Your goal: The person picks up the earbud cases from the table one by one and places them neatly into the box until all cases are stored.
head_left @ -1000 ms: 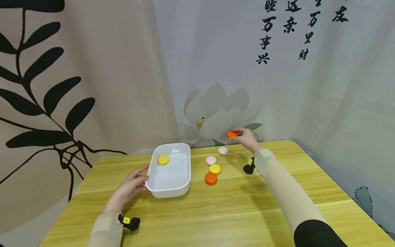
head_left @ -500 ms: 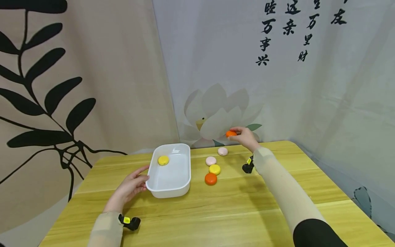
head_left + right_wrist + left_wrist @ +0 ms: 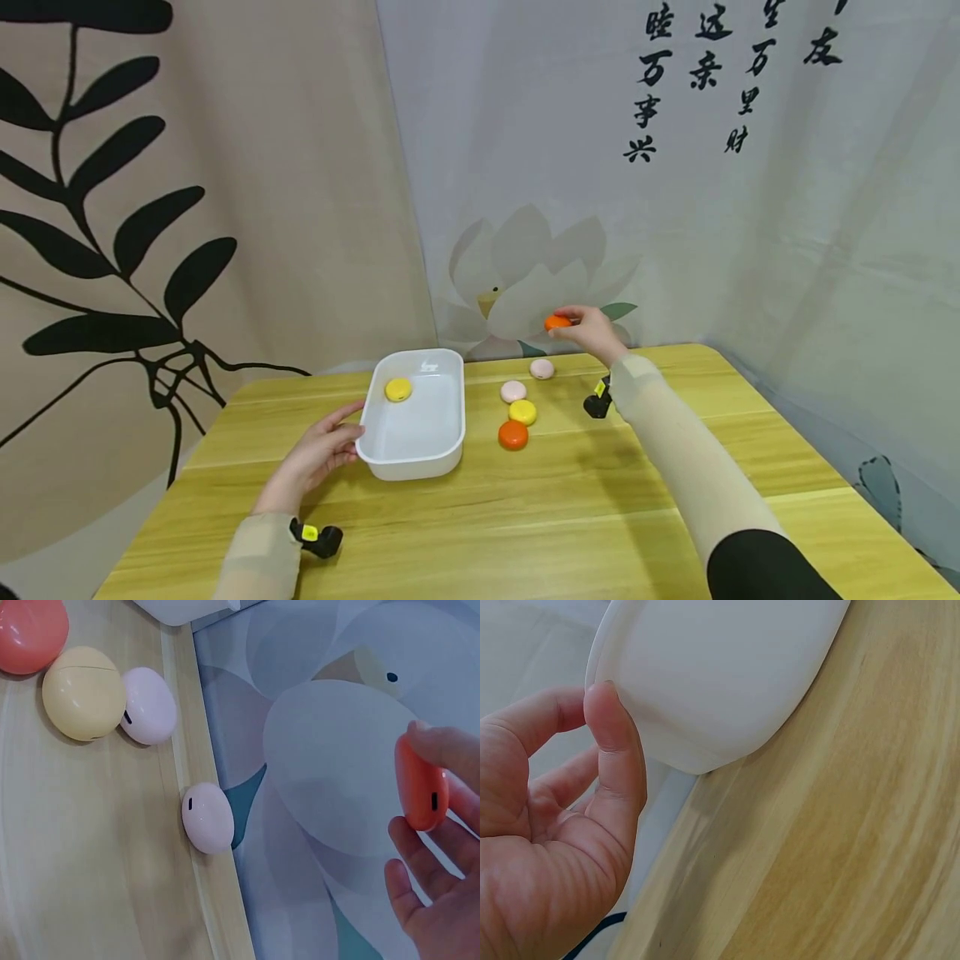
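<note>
My right hand pinches an orange earbud case between thumb and fingertips, raised above the table's far edge. In the right wrist view, a dark slot shows on this orange case. My left hand holds the left rim of a white plastic tub. Up close, the left thumb lies against the tub's edge. Inside the tub is one yellow case. Between the tub and my right hand lie an orange case, a yellow case and two pale pink cases.
The wooden table ends at a printed cloth backdrop behind it. The farther pink case sits close to the table's back edge. Small black cameras are strapped to both wrists.
My right hand has drifted slightly left and up with the orange earbud case in its grip. My left hand and the tub hold their place; the view has shifted a little.
</note>
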### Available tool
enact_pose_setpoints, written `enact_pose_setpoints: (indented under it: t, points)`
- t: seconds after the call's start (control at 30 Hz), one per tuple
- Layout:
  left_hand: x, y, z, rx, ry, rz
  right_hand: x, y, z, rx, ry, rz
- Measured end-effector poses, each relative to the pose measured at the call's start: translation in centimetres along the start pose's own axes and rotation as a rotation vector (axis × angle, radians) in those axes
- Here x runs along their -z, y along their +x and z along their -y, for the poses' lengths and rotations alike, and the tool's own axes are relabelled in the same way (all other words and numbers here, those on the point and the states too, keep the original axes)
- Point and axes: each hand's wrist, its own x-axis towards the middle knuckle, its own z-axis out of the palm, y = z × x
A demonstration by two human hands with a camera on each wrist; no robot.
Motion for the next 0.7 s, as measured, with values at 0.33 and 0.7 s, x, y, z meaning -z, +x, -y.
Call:
enact_pose_setpoints:
  t: [0.33, 0.7]
  points:
    - [0.0, 0.4, 0.4, 0.011, -0.005, -0.022, -0.4, 0.4, 0.7, 0.022, -0.018, 0.003]
    - [0.0, 0.4, 0.6, 0.009, 0.006, -0.021, -0.8, 0.3, 1.7, 0.026, -0.001, 0.003]
